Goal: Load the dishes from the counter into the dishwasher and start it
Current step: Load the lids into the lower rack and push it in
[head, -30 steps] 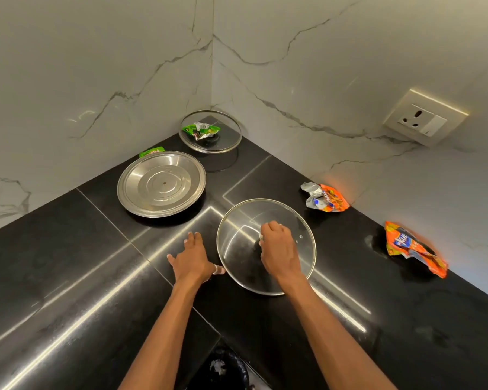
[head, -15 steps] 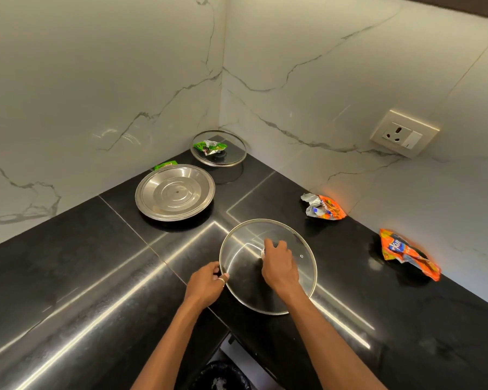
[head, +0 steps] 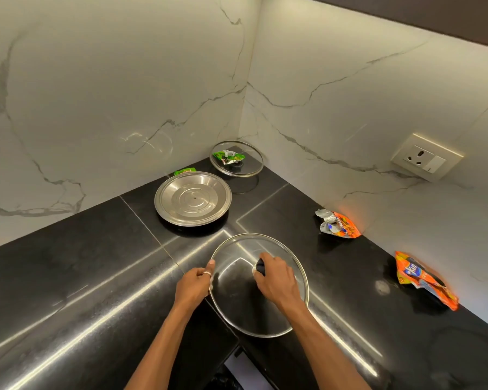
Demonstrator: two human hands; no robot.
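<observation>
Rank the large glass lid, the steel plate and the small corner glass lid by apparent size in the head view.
1. large glass lid, though it lies nearest the camera, which flatters it.
2. steel plate.
3. small glass lid, farthest back in the corner, so its real gap to the plate is unsure.

I see the bench [head: 68, 277] is black polished stone, very glossy, and the wall [head: 96, 94] behind looks like smooth white marble with grey veins. The large glass lid [head: 237, 308] is clear with a thin shiny metal rim, the steel plate [head: 192, 199] is bright smooth metal, and the orange wrapper [head: 337, 224] is crinkled foil, silver inside.
</observation>
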